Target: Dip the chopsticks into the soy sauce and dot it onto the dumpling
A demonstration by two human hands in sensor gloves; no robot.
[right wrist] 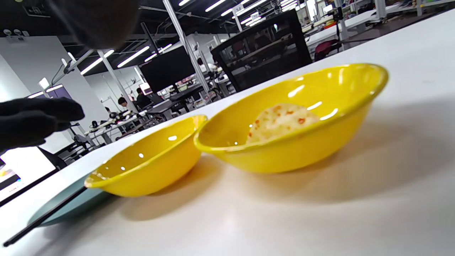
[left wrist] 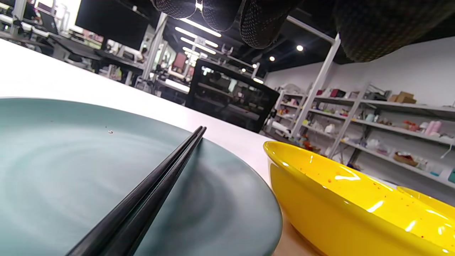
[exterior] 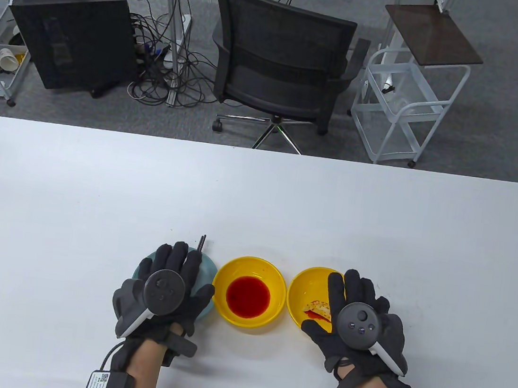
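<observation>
A pair of black chopsticks (exterior: 203, 243) lies across a teal plate (exterior: 208, 268), mostly hidden under my left hand (exterior: 173, 268). In the left wrist view the chopsticks (left wrist: 160, 181) rest on the plate (left wrist: 53, 160) and my fingers (left wrist: 261, 25) hang above them without touching. A yellow bowl (exterior: 230, 269) in the middle holds red soy sauce (exterior: 248, 296). A second yellow bowl (exterior: 309, 279) to its right holds a dumpling (exterior: 317, 309) with red marks. My right hand (exterior: 355, 297) is spread open over that bowl's right side and holds nothing. The right wrist view shows the dumpling (right wrist: 280, 121).
The three dishes stand in a row near the table's front edge. The white table (exterior: 259, 194) stretches beyond them. An office chair (exterior: 281, 63) and a white cart (exterior: 404, 103) stand past the far edge.
</observation>
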